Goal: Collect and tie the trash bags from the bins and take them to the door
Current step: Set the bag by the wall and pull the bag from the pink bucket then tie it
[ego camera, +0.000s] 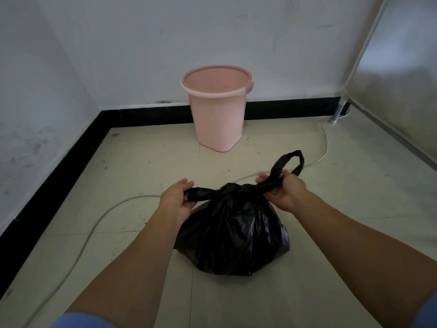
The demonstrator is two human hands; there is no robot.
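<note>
A full black trash bag (234, 235) sits on the tiled floor in front of me, its neck gathered into a knot at the top. My left hand (176, 201) grips the bag's left handle strip, pulled out to the left. My right hand (286, 189) grips the right handle strip, whose loop (289, 163) sticks up beyond the fingers. Behind the bag, an empty pink plastic bin (218, 110) with no liner stands upright against the wall.
A white cable (94, 229) snakes across the floor from lower left, behind the bag, toward a metal leg (337, 114) at the right. A metal cabinet panel (397, 74) fills the right side. Black skirting (59, 176) lines the white walls of the corner.
</note>
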